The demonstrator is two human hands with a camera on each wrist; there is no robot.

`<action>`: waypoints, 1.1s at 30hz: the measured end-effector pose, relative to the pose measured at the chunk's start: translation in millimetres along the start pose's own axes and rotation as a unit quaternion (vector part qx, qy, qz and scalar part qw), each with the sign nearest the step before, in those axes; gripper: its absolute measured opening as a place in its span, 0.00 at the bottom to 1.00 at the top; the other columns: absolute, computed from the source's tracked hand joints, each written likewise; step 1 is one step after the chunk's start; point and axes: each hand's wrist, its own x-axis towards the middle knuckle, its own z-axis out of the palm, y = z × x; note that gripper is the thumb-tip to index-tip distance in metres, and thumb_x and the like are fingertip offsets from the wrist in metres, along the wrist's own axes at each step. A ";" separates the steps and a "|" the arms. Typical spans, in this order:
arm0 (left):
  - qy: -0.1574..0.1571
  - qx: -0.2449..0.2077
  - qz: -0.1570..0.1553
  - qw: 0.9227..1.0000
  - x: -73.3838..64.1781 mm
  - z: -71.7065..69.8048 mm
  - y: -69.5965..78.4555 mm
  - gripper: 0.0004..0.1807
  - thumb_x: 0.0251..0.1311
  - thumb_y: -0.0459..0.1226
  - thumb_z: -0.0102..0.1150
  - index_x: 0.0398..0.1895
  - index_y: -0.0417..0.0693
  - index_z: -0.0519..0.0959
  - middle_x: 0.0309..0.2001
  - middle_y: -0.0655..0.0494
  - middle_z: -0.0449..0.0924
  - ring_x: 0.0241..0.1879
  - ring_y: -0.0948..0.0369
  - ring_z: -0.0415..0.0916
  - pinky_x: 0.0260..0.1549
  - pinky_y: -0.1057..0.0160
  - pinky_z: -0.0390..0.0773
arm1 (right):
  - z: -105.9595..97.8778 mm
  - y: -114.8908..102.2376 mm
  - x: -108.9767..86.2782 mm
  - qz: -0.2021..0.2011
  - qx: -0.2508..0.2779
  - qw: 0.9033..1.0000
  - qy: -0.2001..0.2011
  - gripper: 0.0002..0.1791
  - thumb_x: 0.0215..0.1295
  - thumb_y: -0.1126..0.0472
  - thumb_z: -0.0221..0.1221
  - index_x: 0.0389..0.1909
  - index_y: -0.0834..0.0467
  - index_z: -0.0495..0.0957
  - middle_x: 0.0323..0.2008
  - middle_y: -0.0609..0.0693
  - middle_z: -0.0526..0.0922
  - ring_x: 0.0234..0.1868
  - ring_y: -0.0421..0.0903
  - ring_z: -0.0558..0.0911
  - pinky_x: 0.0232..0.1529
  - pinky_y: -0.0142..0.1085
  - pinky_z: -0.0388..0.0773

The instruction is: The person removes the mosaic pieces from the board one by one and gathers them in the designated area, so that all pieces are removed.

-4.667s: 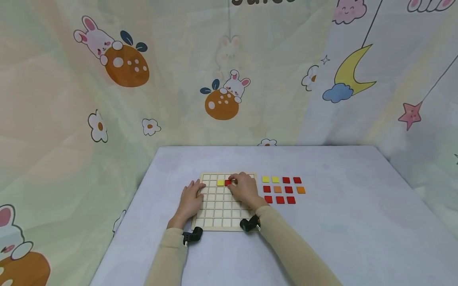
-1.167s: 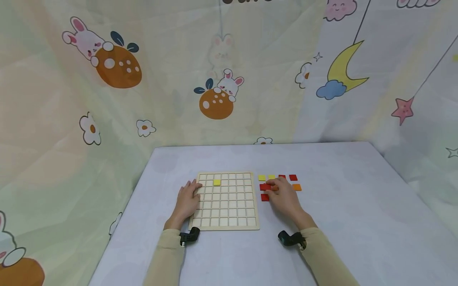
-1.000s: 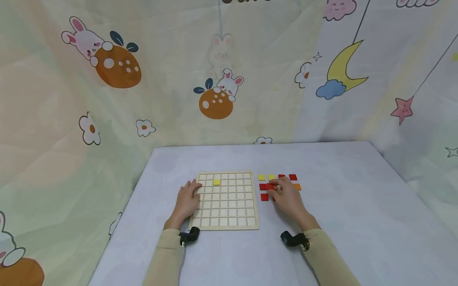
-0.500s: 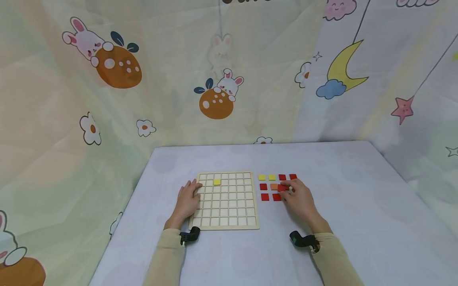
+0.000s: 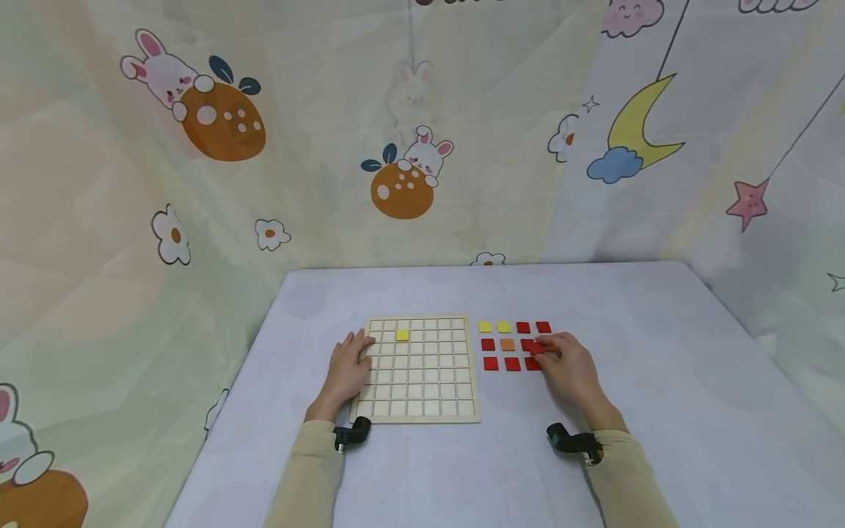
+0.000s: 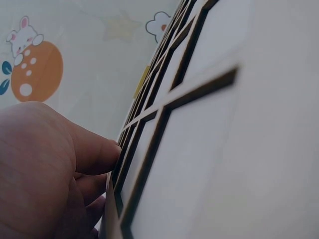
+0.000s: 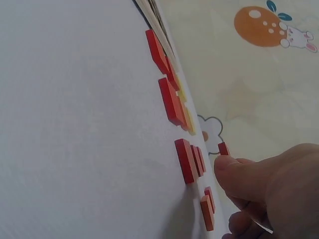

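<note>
My right hand (image 5: 573, 369) pinches a red tile (image 7: 223, 148) between thumb and fingers, raised over the right end of the tile rows. In the head view this tile overlaps another red tile (image 5: 525, 345) lying in the middle row. My left hand (image 5: 348, 368) rests along the left edge of a pale wooden grid board (image 5: 422, 421), its fingertips right at the rim. The left wrist view has the thumb (image 6: 102, 154) against that rim. One yellow tile (image 5: 402, 335) sits in a cell of the board's second row from the back.
Right of the board, tiles lie in three rows: yellow tiles (image 5: 504, 327) and red ones at the back, red and orange (image 5: 507, 345) in the middle, red (image 5: 512, 364) in front. My hand hides an orange tile (image 7: 207, 213) from the head view. A patterned cloth hangs behind the table.
A red tile that lay under my right fingers beside the yellow one is gone from the board. My right hand has moved right across the tile rows, holding a red tile. The left hand stays put.
</note>
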 end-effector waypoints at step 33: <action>0.000 -0.006 0.006 1.000 -0.8 -1.5 0.2 0.21 0.67 0.31 0.48 0.63 0.43 0.74 0.74 0.43 0.57 0.76 0.47 0.44 0.74 0.47 0.34 | -27.5 17.1 -6.1 0.023 -0.045 0.996 -0.070 0.18 0.61 0.65 0.65 0.53 0.63 0.80 0.47 0.61 0.78 0.41 0.54 0.74 0.40 0.44 0.76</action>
